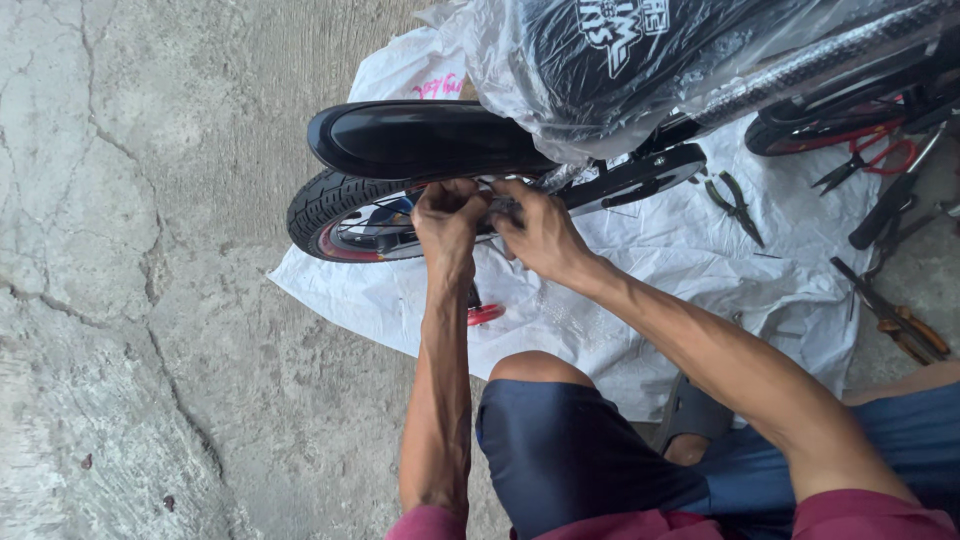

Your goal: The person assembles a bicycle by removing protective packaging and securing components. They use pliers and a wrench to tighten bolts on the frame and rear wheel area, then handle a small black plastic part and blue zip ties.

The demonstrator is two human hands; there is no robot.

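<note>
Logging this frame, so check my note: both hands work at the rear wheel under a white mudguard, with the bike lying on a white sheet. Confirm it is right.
One detail is wrong: the mudguard is black, not white, as the head view shows. The rest holds: the left hand and right hand work at the rear wheel beneath it, and the bike lies on a white sheet.

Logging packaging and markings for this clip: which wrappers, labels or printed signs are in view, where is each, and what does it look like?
Clear plastic wrap: top centre, crumpled and glossy, bagged over the black bicycle saddle.
White printed marking: on the saddle under the wrap, blocky white on black.
White plastic sheet: spread on the concrete under the bicycle, with a small pink scrawl near its top edge.
No screens.
</note>
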